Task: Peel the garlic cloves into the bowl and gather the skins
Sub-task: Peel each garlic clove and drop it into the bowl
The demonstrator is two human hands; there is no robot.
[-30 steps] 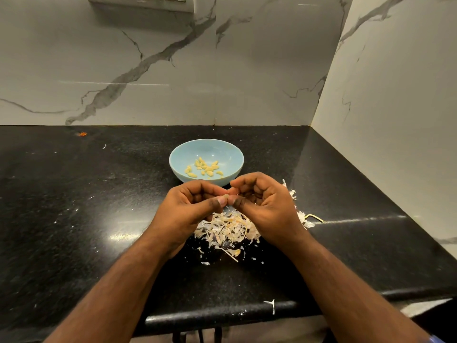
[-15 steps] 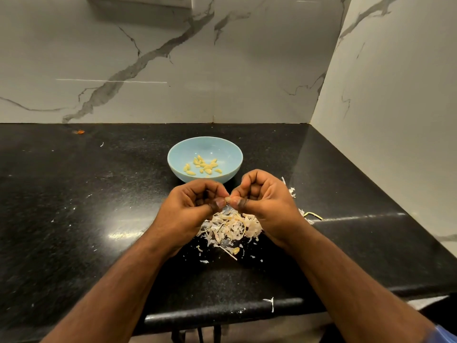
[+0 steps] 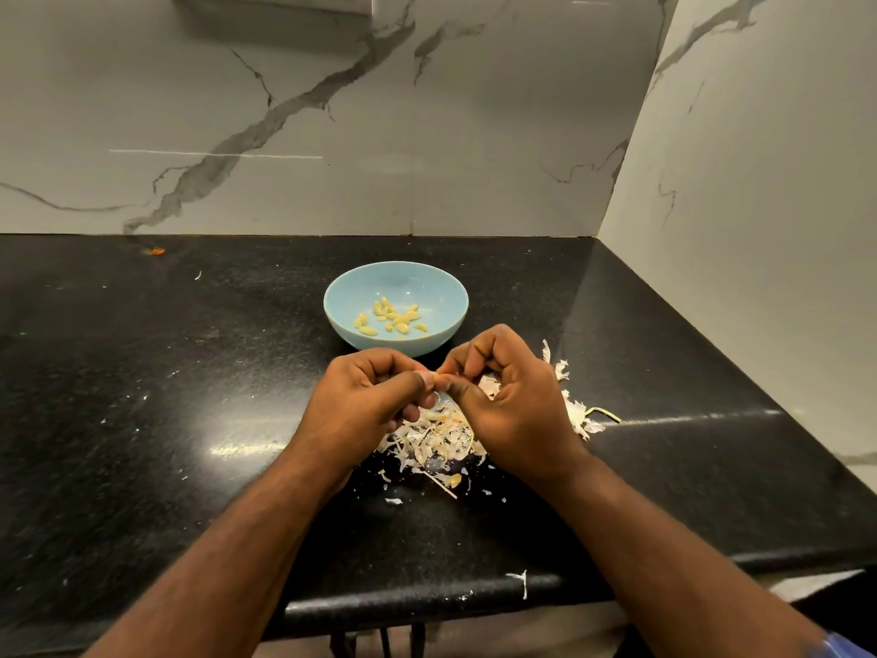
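A light blue bowl (image 3: 396, 282) sits on the black counter and holds several peeled yellow garlic cloves (image 3: 391, 318). Just in front of it my left hand (image 3: 365, 401) and my right hand (image 3: 512, 401) meet fingertip to fingertip above a pile of papery garlic skins (image 3: 439, 441). Both hands pinch one small garlic clove (image 3: 434, 373) between thumbs and forefingers; the fingers hide most of it. More skins (image 3: 576, 413) lie to the right of my right hand.
The black granite counter (image 3: 166, 420) runs to a marble back wall and a marble side wall (image 3: 759, 230) on the right. Skin flecks dot the counter, one strip (image 3: 522, 581) hangs at the front edge. A small orange scrap (image 3: 155, 251) lies far left.
Both hands have stayed over the skin pile, working the clove; the fingertips have shifted slightly and the right fingers have curled in tighter.
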